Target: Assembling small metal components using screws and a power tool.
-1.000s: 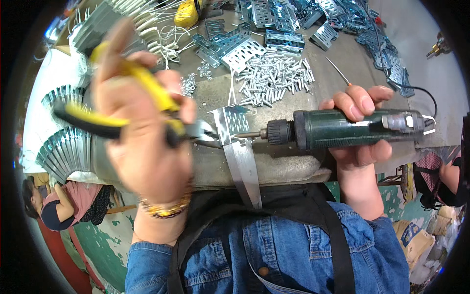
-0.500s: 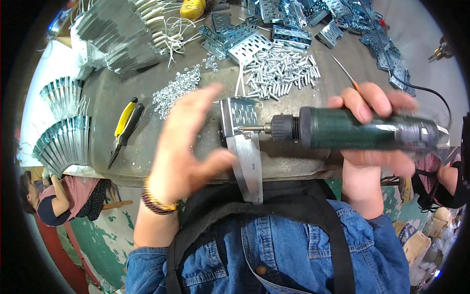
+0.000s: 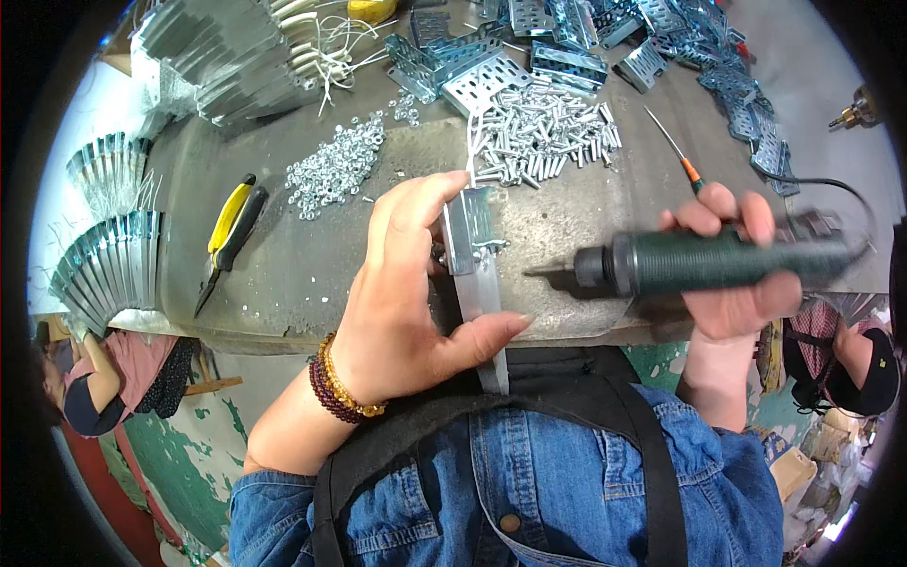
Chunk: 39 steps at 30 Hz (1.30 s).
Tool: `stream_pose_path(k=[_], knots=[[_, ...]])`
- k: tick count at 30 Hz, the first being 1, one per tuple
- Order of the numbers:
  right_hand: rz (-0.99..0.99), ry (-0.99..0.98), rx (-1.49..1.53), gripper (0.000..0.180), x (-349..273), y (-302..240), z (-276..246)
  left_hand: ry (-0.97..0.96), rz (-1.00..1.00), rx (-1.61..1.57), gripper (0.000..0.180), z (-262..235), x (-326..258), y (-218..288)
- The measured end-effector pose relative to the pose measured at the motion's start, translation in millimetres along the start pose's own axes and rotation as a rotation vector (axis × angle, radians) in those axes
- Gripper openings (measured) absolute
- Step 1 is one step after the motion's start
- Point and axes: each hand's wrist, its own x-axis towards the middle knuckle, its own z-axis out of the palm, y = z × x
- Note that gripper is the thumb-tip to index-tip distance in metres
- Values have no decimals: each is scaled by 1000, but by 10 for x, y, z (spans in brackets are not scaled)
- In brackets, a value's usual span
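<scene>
My left hand (image 3: 402, 293) grips a flat grey metal strip (image 3: 480, 302) with a shiny bracket (image 3: 472, 231) at its far end. The fingers lie along the bracket's left side, and the thumb crosses the strip lower down. A screw's end seems to stick out at the bracket's right side. White wires run from the bracket's far end toward the screws. In my right hand (image 3: 732, 307) is a dark green electric screwdriver (image 3: 709, 263), held level and smeared by motion. Its bit points left, apart from the bracket.
Loose nuts (image 3: 335, 165) and a pile of screws (image 3: 548, 132) lie beyond my hands. Yellow-black pliers (image 3: 230, 236) lie left; an orange-handled screwdriver (image 3: 694, 175) lies right. Perforated brackets (image 3: 567, 66) and stacked metal strips (image 3: 217, 57) fill the far side. Another person (image 3: 104, 373) sits at left.
The electric screwdriver has drawn back to the right, its bit leaving the bracket. My left hand has moved right and closed on the strip and bracket.
</scene>
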Motion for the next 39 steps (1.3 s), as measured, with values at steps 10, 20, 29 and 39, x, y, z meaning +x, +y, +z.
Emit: stream_pose_path(k=[10,20,29,39], knots=[[-48,389,398,49,-28,284,-123,40,-153,-203,95,72,-34,-61],[-88,433,325,33,-50,375,-58,28,-119,-46,95,23,-21,-38],[-74,394,320,25,-10,411,-79,44,-14,37,93,16,40,-19],[-40,435,310,26,24,436,-69,39,-87,-180,93,14,22,-84]])
